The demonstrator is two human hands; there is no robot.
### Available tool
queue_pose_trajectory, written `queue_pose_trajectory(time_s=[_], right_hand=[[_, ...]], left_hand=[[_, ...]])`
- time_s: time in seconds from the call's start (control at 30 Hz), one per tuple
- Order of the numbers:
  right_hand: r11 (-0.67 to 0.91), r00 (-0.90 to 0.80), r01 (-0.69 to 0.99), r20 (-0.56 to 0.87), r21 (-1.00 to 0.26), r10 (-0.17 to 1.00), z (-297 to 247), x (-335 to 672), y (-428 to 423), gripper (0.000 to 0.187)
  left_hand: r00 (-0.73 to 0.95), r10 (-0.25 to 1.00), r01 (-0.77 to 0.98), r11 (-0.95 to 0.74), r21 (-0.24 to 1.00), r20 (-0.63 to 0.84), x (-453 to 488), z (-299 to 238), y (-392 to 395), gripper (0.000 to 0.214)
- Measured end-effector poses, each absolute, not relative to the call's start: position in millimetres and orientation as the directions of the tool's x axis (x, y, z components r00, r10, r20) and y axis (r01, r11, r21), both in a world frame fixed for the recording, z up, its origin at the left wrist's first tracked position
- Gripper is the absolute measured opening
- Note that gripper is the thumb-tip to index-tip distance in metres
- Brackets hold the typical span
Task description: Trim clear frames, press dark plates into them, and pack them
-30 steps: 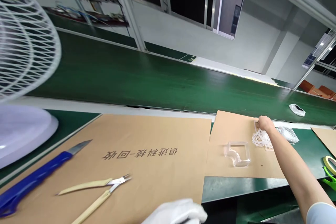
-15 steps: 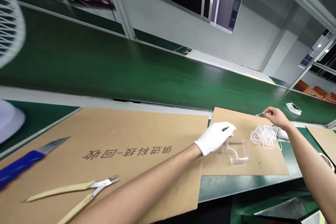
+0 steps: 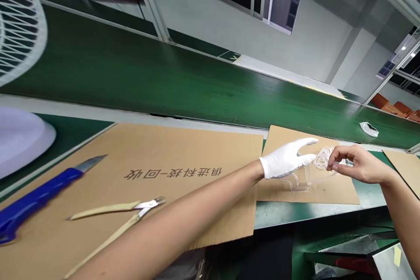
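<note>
My left hand [image 3: 285,159], in a white glove, reaches across the small cardboard sheet [image 3: 337,190] and grips the top of a clear plastic part [image 3: 300,182], which stands tilted on its edge; the index finger is stretched out. My bare right hand [image 3: 357,164] is just to the right, fingers pinched on a thin white strip [image 3: 323,177] that runs down-left towards the clear part. A loose pile of white strips [image 3: 323,154] lies behind, between the two hands.
A large printed cardboard sheet [image 3: 183,153] carries a blue-handled knife [image 3: 36,199] and cream-handled cutters [image 3: 131,214]. A white fan [image 3: 19,43] stands at the far left. The green conveyor belt [image 3: 164,83] runs behind, with a white packet [image 3: 369,129] on it.
My right hand drew a strip out of the pile and brought it nearer and lower. My left hand came from the bottom edge to the clear part and tipped it up.
</note>
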State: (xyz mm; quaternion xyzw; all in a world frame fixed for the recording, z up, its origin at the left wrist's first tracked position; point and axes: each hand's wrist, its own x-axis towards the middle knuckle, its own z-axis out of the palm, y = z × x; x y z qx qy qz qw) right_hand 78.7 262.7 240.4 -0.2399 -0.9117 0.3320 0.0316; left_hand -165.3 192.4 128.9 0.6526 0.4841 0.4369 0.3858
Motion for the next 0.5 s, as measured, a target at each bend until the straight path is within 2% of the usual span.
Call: queue_pose_trajectory(time_s=[0.1, 0.2, 0.33, 0.5], right_hand=[[0.645, -0.887, 0.419, -0.136, -0.639, 0.44, 241, 83, 245, 0.014], [0.584, -0.861, 0.435, -0.126, -0.686, 0.493, 236, 94, 235, 0.018], [0.466, -0.783, 0.486, -0.132, -0.74, 0.607, 221, 114, 230, 0.025], [0.459, -0.689, 0.506, -0.022, -0.731, 0.725, 202, 130, 227, 0.023]], left_hand=[[0.302, 0.921, 0.201, -0.315, 0.927, 0.247, -148, 136, 190, 0.064], [0.412, 0.893, 0.136, -0.258, 0.957, 0.182, -132, 136, 185, 0.039], [0.305, 0.952, 0.183, -0.097, 0.978, 0.038, -119, 134, 174, 0.022], [0.233, 0.972, 0.192, -0.043, 0.98, -0.003, -115, 136, 160, 0.026]])
